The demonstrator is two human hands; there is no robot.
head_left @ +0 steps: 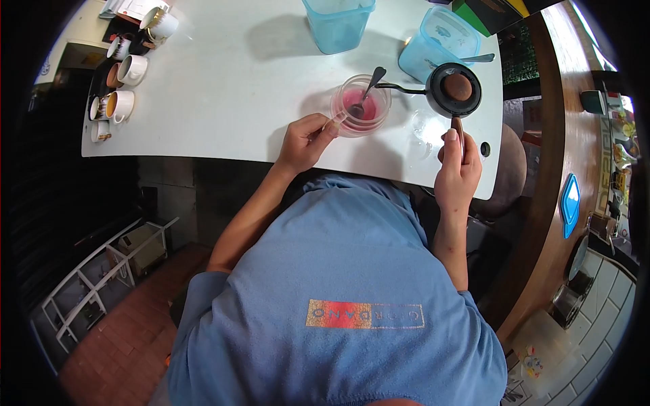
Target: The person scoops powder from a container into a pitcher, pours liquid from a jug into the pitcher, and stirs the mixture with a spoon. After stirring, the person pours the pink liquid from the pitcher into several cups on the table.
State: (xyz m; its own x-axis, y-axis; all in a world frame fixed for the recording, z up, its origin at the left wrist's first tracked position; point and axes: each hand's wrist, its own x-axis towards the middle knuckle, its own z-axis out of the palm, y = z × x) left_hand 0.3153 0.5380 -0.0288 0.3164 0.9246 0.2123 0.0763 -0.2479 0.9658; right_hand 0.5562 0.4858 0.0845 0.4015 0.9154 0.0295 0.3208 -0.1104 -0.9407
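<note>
A clear glass cup (382, 108) with pink contents stands near the table's front edge, with a metal spoon (372, 82) leaning in it. My left hand (311, 140) pinches the cup's handle at its near left side. Over the table on the right, my right hand (458, 159) is closed round the brown handle of a black kettle (437, 101) with a brown lid knob. The kettle's thin curved spout points left, its tip close to the cup's right rim. Whether liquid comes out of the spout cannot be made out.
Two light-blue plastic containers (338, 30) (423, 54) stand at the back, the right one with a spoon (479, 58) across its rim. Several mugs (122, 105) line the white table's (203, 88) left end. A dark box (484, 15) sits back right.
</note>
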